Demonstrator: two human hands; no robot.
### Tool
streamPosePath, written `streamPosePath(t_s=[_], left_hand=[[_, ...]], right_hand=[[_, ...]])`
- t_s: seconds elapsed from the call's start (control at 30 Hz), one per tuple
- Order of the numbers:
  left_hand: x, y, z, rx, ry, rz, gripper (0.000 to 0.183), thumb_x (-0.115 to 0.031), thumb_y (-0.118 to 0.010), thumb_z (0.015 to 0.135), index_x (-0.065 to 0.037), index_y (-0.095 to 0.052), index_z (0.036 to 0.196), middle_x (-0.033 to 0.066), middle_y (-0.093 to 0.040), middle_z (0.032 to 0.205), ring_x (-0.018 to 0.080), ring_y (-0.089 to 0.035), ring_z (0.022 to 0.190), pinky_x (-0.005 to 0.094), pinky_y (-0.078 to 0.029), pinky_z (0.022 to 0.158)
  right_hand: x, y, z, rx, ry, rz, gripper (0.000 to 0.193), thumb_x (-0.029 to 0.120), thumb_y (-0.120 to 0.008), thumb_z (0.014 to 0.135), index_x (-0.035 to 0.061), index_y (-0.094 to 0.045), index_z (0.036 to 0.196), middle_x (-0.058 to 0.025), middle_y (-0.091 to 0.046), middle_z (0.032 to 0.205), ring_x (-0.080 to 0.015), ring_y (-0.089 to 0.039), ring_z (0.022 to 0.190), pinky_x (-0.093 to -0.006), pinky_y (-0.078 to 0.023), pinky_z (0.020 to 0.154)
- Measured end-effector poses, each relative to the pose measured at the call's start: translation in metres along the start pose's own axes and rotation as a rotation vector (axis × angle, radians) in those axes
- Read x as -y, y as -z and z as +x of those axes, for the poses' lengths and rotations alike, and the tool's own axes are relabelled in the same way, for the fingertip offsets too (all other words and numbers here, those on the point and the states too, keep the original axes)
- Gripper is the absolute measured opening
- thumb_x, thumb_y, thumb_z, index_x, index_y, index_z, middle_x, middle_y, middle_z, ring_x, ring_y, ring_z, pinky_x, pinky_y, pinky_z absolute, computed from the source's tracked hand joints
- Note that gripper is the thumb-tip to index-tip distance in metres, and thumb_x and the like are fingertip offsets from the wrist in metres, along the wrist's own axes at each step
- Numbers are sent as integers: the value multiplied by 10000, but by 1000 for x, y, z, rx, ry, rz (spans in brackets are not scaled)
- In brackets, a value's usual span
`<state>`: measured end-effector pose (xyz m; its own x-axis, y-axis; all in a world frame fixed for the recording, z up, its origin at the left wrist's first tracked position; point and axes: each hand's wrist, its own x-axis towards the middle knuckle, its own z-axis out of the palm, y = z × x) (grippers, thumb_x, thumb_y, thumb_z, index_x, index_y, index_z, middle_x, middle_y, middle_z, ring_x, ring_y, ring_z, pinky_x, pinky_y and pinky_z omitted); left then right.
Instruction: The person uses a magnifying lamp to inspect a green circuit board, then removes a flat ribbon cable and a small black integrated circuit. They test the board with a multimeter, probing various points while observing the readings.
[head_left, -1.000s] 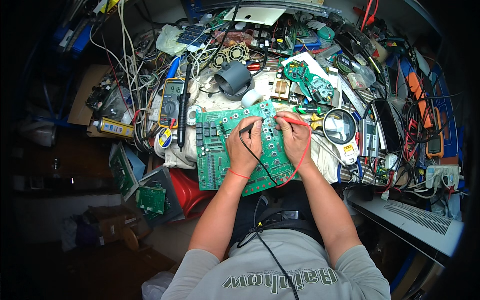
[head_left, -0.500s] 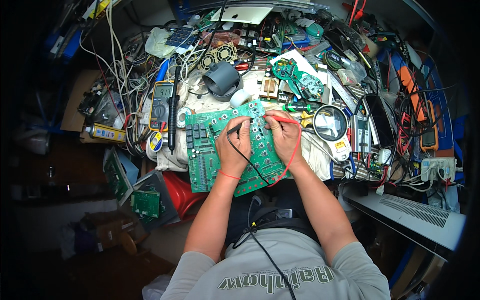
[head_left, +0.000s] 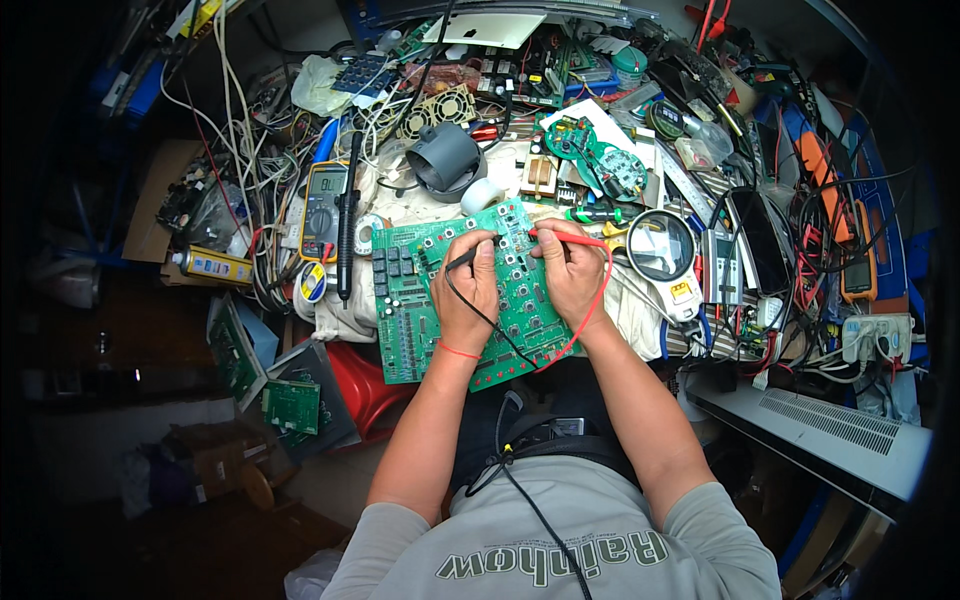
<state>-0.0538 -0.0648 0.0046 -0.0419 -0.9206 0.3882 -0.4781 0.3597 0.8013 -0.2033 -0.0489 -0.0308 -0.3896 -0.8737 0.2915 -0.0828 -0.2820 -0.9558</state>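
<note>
A large green circuit board [head_left: 405, 345] with rows of small buttons and a cluster of black relays lies tilted at the front edge of the bench. My left hand [head_left: 468, 295] is closed around a black test probe [head_left: 461, 261] above the board's middle. Closed on a red test probe [head_left: 572, 237], my right hand [head_left: 575, 285] rests at the board's right side. Both tips point at the upper part of the board; whether they touch it is too small to tell. A yellow multimeter [head_left: 322, 215] with a lit display lies to the left.
Right of the board are a magnifying glass [head_left: 660, 246] and a green-black screwdriver [head_left: 597, 214]. Beyond it sit a grey plastic pipe fitting [head_left: 440, 160], a white tape roll [head_left: 482, 196] and round green boards [head_left: 615, 172]. A black pen-like tool [head_left: 347, 230] overlaps the multimeter. Tangled cables crowd the left.
The multimeter's display reads differently. My left hand and the black probe have shifted slightly, and the red probe's rear end has moved a little to the right. The board has barely moved.
</note>
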Motion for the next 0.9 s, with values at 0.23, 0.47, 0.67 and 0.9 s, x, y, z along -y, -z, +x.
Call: streamPosePath(t_s=[0.23, 0.47, 0.67, 0.9], left_hand=[[-6, 3, 1, 11, 14, 29, 267, -283, -579, 1095, -62, -729, 1107, 149, -743, 944, 325, -729, 807, 410, -546, 729], [-10, 6, 0, 85, 90, 26, 277, -236, -554, 1113, -16, -723, 1106, 136, -767, 1004, 242, -722, 904, 354, -547, 826], [-7, 4, 1, 61, 42, 31, 271, -245, -560, 1106, -33, -729, 1099, 143, -764, 974, 269, -726, 861, 376, -547, 787], [-4, 4, 1, 33, -5, 32, 253, -259, -563, 1098, -68, -730, 1097, 148, -753, 927, 325, -729, 782, 420, -546, 708]], right_hand=[[-1, 2, 0, 6, -3, 16, 213, 178, -644, 1076, -17, -706, 1133, -96, -718, 984, -144, -715, 765, -274, -554, 689], [-4, 2, 1, 0, 37, 33, 220, 197, -594, 1102, -8, -670, 1123, -78, -690, 932, -129, -677, 741, -274, -533, 679], [-5, 4, -1, 6, -39, -13, 256, 233, -511, 1138, 1, -621, 1125, -48, -650, 847, -98, -605, 695, -265, -502, 655], [-6, 6, -2, 28, -48, -56, 277, 251, -514, 1131, 9, -635, 1069, -38, -631, 801, -98, -591, 672, -273, -488, 617]])
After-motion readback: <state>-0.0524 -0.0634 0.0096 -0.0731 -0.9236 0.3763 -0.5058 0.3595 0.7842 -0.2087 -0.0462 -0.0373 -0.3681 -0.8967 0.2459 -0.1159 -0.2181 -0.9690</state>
